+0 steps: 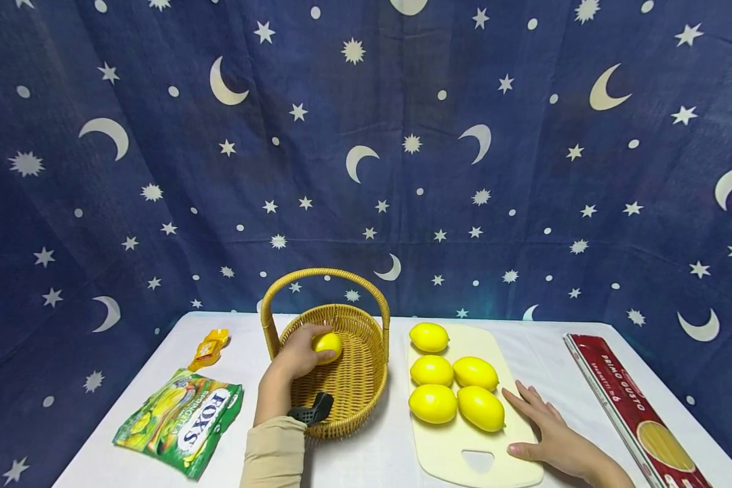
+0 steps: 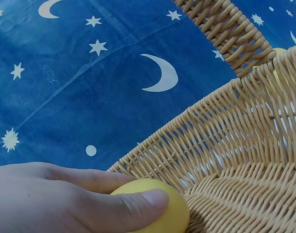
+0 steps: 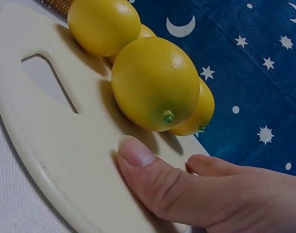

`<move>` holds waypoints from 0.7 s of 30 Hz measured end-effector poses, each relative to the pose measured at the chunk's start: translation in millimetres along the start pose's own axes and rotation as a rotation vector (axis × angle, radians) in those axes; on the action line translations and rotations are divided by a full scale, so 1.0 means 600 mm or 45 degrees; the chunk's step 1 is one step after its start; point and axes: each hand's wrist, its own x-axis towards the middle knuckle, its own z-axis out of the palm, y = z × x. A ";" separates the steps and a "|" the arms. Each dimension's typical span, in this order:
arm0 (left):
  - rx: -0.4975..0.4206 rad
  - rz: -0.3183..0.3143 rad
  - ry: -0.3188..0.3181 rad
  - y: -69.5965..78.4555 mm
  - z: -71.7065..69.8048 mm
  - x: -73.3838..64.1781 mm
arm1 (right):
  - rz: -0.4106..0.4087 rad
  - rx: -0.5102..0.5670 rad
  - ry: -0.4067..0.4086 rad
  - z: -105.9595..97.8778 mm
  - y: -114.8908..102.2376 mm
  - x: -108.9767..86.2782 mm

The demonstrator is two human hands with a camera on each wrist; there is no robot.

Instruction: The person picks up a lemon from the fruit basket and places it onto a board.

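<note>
Inside the wicker basket (image 1: 356, 379), my left hand (image 1: 299, 351) grips a yellow lemon (image 1: 328, 348) near the left wall. The left wrist view shows the thumb lying across this lemon (image 2: 174, 213), with the woven wall (image 2: 206, 121) just beyond. To the right, several lemons (image 1: 433, 404) lie on a cream cutting board (image 1: 451, 451). My right hand (image 1: 549, 434) rests at the board's right edge, fingers spread and holding nothing. In the right wrist view its thumb (image 3: 138, 155) touches the board close to the nearest lemon (image 3: 155, 82).
The basket's arched handle (image 1: 325, 272) stands upright. At the left lie a green Fox's candy bag (image 1: 179, 423) and a small orange packet (image 1: 210, 349). A red spaghetti pack (image 1: 634, 407) lies along the right side. A starry blue cloth (image 1: 366, 203) hangs behind the white-covered table.
</note>
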 end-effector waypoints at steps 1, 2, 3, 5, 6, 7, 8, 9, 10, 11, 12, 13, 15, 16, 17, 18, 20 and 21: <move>-0.001 -0.003 0.000 0.000 0.000 0.000 | 0.008 -0.003 -0.004 0.000 0.000 0.001; 0.001 -0.006 0.000 0.000 0.000 0.000 | 0.017 -0.006 -0.007 -0.001 0.000 0.002; 0.001 -0.012 -0.002 0.000 0.000 0.000 | 0.024 -0.010 -0.010 -0.001 0.000 0.002; -0.012 -0.031 -0.011 0.001 0.000 0.000 | 0.041 -0.021 -0.019 -0.002 0.000 0.003; -0.016 -0.035 -0.017 0.001 0.000 0.000 | 0.047 -0.025 -0.022 -0.002 0.000 0.003; -0.019 -0.040 -0.025 0.001 0.001 0.001 | 0.052 -0.024 -0.024 -0.002 0.000 0.003; -0.023 -0.046 -0.035 0.002 0.001 0.001 | 0.050 -0.025 -0.025 -0.003 -0.001 0.002; -0.025 -0.045 -0.041 0.001 0.001 0.001 | 0.047 -0.026 -0.026 -0.003 -0.001 0.002; -0.030 -0.051 -0.050 0.001 0.002 0.002 | 0.046 -0.024 -0.026 -0.003 -0.002 0.001; -0.034 -0.058 -0.055 0.001 0.002 0.002 | 0.044 -0.022 -0.026 -0.003 -0.002 0.001; -0.036 -0.063 -0.059 0.001 0.003 0.001 | 0.043 -0.023 -0.026 -0.003 -0.002 0.001; -0.039 -0.066 -0.059 0.001 0.004 0.002 | 0.042 -0.024 -0.025 -0.003 -0.003 0.000; -0.050 -0.075 -0.057 0.000 0.005 0.001 | 0.046 -0.031 -0.026 -0.003 -0.003 0.000; -0.061 -0.087 -0.057 0.000 0.005 0.001 | 0.052 -0.036 -0.027 -0.003 -0.004 0.000; -0.067 -0.089 -0.055 0.000 0.006 0.001 | 0.057 -0.045 -0.028 -0.003 -0.004 0.000; -0.077 -0.093 -0.056 0.000 0.006 0.001 | 0.063 -0.053 -0.031 -0.003 -0.004 0.000; -0.089 -0.107 -0.059 0.000 0.006 0.001 | 0.071 -0.061 -0.036 -0.002 -0.004 0.001; -0.093 -0.102 -0.061 0.000 0.005 0.001 | 0.076 -0.063 -0.037 -0.002 -0.004 0.002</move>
